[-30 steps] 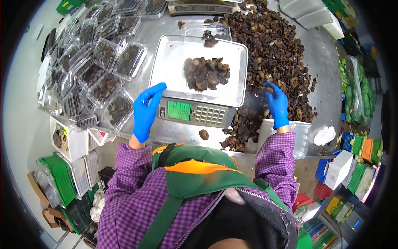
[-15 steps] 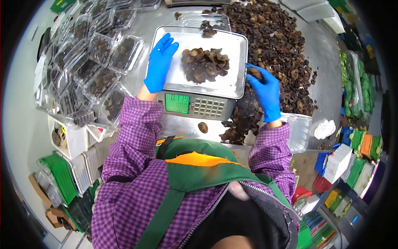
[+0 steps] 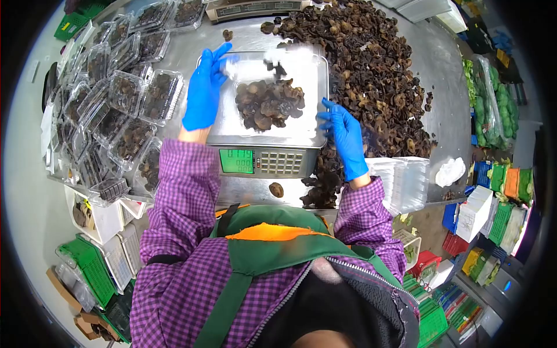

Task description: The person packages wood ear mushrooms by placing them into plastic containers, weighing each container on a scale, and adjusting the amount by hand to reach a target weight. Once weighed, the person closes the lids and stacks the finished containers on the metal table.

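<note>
While left hand [image 3: 202, 95] spreads wide — grip unclear — and right hand [image 3: 346, 139] half-curls, seemingly empty, near the scale pan [image 3: 314, 81] bearing dark fungus [image 3: 270, 105], both are best kept off its rim for a steady reading.

Blue gloves [image 3: 202, 95], purple-and-black checked sleeves [image 3: 188, 200], and a green apron [image 3: 278, 252] with orange trim [image 3: 270, 232].
</note>
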{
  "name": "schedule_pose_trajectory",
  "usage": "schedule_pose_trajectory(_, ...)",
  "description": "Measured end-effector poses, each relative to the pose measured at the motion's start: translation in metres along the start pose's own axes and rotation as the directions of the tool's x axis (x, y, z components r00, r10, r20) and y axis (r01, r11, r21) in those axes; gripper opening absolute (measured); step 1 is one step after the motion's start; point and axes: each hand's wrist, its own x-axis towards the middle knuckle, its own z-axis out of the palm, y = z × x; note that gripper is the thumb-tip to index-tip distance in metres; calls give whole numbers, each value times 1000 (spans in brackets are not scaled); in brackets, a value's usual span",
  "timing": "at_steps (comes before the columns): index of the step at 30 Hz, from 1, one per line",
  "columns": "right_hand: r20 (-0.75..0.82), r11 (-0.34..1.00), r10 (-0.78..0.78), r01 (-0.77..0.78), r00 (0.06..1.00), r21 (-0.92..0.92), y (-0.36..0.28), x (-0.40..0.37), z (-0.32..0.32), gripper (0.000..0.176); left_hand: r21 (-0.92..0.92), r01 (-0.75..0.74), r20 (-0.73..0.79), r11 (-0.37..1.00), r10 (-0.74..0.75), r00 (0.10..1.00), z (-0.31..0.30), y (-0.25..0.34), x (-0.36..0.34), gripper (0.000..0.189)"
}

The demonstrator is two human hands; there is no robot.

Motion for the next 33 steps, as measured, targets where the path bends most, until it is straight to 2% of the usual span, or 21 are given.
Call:
schedule_pose_trajectory(1,-2,1000,2,-2,1000,3,0,-3,0,44,224,-22,50,974,11,999,-2,4,-15,58)
schedule_pose_trajectory(2,74,981,151,-158,986,110,-2,-5,0,47,240,-109,108,964,85,990,-3,2,-28,57)
schedule_pose_trajectory(3,165,927,283,-314,945,204,-5,-8,0,49,245,-109,114,963,83,990,0,-2,-44,57)
schedule_pose_trajectory(5,138,904,318,-344,938,254,-9,-13,12,47,561,-12,-45,828,45,998,6,-18,-71,63)
schedule_pose_trajectory(6,129,943,241,-263,962,203,-2,-12,16,44,565,-17,-39,825,48,998,1,-27,-80,63)
schedule_pose_trajectory(7,126,973,160,-179,979,147,5,-11,20,41,477,63,-23,877,-60,998,-5,-36,-87,66)
schedule_pose_trajectory(8,64,959,174,-184,983,217,10,-11,25,35,385,152,2,910,-165,986,-11,-43,-90,70)
schedule_pose_trajectory(9,64,959,171,-181,983,217,9,-9,25,35,386,149,2,910,-162,987,-11,-46,-92,70)
schedule_pose_trajectory(11,61,957,248,-254,967,138,7,-2,24,34,232,217,46,948,-233,971,-11,-51,-94,70)
schedule_pose_trajectory(17,34,983,166,-168,986,78,-1,-12,18,34,177,272,-56,946,-266,962,-2,-43,-91,61)
schedule_pose_trajectory(19,-63,955,-127,105,990,-278,12,-34,-12,38,199,286,-85,937,-274,958,-7,-33,-97,58)
schedule_pose_trajectory(20,-143,931,-183,125,973,-343,0,-55,-24,36,223,259,-110,940,-240,965,-15,-25,-101,54)
schedule_pose_trajectory(21,-210,947,-202,137,957,-289,5,-70,-43,35,245,233,-134,941,-205,970,-23,-21,-105,51)
schedule_pose_trajectory(22,-293,924,-114,-6,949,-382,4,-89,-62,33,196,236,-171,952,-204,964,-32,-21,-108,45)
schedule_pose_trajectory(23,-338,867,-222,27,915,-497,10,-105,-76,35,195,242,-180,950,-208,961,-36,-18,-109,45)
schedule_pose_trajectory(24,-341,695,-264,-67,902,-716,23,-120,-94,39,178,237,-191,955,-203,960,-39,-13,-110,44)
schedule_pose_trajectory(25,-353,618,-236,-141,905,-774,40,-132,-106,38,161,232,-202,959,-198,959,-42,-11,-110,43)
schedule_pose_trajectory(26,-383,696,-152,-177,911,-696,74,-140,-121,34,160,219,-201,963,-185,962,-44,-13,-108,42)
schedule_pose_trajectory(27,-405,763,-66,-216,912,-610,80,-143,-118,30,160,223,-208,962,-188,960,-43,-11,-106,42)
schedule_pose_trajectory(31,-391,773,-131,-153,911,-615,83,-141,-133,23,200,186,-158,962,-156,975,-28,-5,-99,41)
schedule_pose_trajectory(33,-353,934,134,-237,926,-268,89,-139,-154,18,210,163,-127,964,-138,982,-24,-4,-96,43)
